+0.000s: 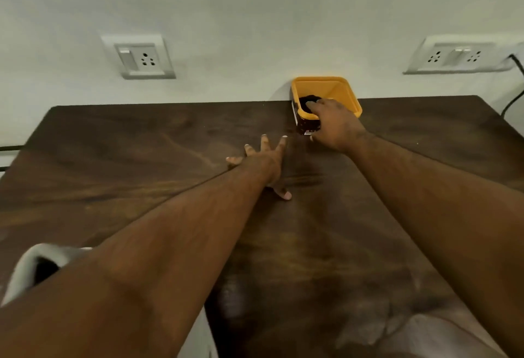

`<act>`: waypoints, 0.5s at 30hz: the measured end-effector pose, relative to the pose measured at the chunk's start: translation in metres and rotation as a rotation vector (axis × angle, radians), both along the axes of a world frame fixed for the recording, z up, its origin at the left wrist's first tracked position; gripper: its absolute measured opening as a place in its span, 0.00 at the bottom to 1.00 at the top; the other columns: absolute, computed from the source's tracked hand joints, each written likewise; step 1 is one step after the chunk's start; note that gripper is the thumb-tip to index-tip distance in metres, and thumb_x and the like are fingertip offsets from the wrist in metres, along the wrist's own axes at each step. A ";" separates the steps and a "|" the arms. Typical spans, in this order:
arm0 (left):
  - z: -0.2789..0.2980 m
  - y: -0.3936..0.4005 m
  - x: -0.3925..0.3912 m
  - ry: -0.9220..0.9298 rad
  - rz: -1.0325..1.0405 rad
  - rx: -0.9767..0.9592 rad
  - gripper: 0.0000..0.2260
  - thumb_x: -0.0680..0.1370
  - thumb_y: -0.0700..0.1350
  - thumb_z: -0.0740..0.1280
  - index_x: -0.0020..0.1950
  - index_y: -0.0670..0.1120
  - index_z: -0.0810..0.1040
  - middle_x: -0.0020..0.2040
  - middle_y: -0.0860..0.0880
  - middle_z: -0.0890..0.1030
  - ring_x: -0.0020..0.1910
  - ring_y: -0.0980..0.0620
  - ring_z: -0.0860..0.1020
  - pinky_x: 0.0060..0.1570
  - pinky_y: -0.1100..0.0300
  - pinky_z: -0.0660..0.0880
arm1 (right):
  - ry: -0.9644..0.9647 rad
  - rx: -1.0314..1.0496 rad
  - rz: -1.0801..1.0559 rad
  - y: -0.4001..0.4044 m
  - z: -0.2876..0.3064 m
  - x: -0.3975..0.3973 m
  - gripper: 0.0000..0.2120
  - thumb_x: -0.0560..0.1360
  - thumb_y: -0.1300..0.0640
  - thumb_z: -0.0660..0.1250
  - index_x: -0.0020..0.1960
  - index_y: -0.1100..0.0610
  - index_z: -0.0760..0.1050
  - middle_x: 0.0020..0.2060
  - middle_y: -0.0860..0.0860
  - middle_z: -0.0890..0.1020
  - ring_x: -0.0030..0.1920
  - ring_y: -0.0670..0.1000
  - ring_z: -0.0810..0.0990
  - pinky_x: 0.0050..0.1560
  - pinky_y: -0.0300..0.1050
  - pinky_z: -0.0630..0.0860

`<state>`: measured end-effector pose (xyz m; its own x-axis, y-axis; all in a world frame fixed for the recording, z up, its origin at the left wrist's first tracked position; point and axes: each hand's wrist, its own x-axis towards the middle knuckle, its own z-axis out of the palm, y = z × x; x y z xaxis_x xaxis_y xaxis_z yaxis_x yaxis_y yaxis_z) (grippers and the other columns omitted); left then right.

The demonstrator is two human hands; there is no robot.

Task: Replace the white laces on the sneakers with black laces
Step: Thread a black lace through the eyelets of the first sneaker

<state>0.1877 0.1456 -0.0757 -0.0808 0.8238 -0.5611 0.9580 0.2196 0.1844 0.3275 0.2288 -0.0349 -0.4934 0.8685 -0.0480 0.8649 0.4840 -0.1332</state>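
A dark brown wooden table (147,159) with a streaked grain stands with its far edge against a pale wall. On it, at that far edge, sits a yellow square plastic tub (337,90) with dark printed sides, something black inside it. Just in front of the tub, a little to the left, the left hand (265,163) lies flat on the wood with fingers spread. Far from the tub, at the near left corner, a white sneaker (31,267) shows, partly covered by a forearm
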 end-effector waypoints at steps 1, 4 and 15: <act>0.000 0.005 0.000 0.025 -0.005 -0.034 0.61 0.64 0.60 0.79 0.77 0.60 0.32 0.79 0.48 0.33 0.77 0.33 0.39 0.64 0.21 0.53 | -0.038 -0.033 -0.007 0.009 -0.003 0.001 0.37 0.72 0.56 0.72 0.76 0.54 0.59 0.72 0.56 0.67 0.71 0.59 0.65 0.69 0.56 0.66; -0.011 0.022 -0.003 0.082 -0.042 -0.105 0.63 0.62 0.62 0.79 0.76 0.59 0.29 0.77 0.47 0.28 0.75 0.31 0.34 0.64 0.22 0.56 | -0.199 -0.051 -0.005 0.031 -0.014 0.004 0.35 0.73 0.50 0.71 0.75 0.49 0.60 0.70 0.54 0.70 0.70 0.58 0.68 0.68 0.60 0.61; -0.028 0.050 -0.004 0.206 -0.117 -0.190 0.70 0.57 0.67 0.79 0.72 0.56 0.22 0.74 0.42 0.25 0.71 0.25 0.33 0.68 0.26 0.55 | -0.102 0.105 -0.013 0.036 -0.027 0.005 0.15 0.78 0.63 0.62 0.62 0.52 0.75 0.57 0.57 0.78 0.57 0.61 0.77 0.51 0.52 0.71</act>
<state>0.1841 0.1953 -0.1041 -0.1196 0.7157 -0.6881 0.9918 0.1177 -0.0500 0.3322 0.2652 -0.0621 -0.4792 0.8777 -0.0055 0.8776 0.4793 0.0068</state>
